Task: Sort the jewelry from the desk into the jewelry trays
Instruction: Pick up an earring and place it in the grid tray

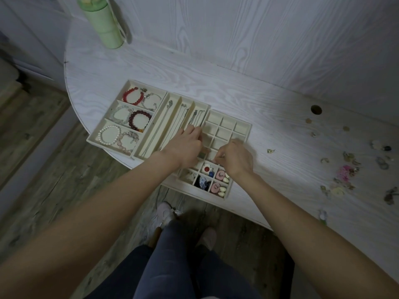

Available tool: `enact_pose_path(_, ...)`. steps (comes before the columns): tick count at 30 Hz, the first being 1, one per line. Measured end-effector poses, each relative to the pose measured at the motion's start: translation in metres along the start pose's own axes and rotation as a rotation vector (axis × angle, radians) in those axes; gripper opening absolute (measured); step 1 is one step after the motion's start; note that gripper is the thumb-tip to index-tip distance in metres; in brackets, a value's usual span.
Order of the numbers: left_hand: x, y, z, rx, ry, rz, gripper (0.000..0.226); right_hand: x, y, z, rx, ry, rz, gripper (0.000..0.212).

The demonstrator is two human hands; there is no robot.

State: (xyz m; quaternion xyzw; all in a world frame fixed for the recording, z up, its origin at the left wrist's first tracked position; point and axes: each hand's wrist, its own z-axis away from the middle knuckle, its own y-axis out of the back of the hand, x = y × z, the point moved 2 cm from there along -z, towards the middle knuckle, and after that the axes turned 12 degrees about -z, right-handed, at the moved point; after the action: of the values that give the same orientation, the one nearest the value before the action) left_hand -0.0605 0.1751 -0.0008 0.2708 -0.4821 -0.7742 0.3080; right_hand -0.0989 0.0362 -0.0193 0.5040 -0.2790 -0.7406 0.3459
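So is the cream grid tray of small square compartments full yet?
No. The cream grid tray holds pieces only in its near compartments; its far rows are bare.

Woodgrain desk (269, 108) (matt); glossy pearls (109, 134).

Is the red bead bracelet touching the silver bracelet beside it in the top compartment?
Touching. In the head view the red bead bracelet overlaps the silver bracelet at its right side; no gap shows between them.

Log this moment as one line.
both hands over grid tray | right hand pinching small item | loose jewelry still on desk
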Motion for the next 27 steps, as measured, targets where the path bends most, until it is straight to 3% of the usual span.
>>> enact_pose_path(12,-0.001,-0.005,0.007,0.082,0.000,0.122,0.066,0.004,-0.012,-0.001,0.093,-0.076,-0.095,0.009)
enact_pose_path(27,-0.006,-0.007,0.012,-0.016,0.095,0.252,0.067,0.002,-0.017,-0.008,0.033,-0.104,0.039,0.022)
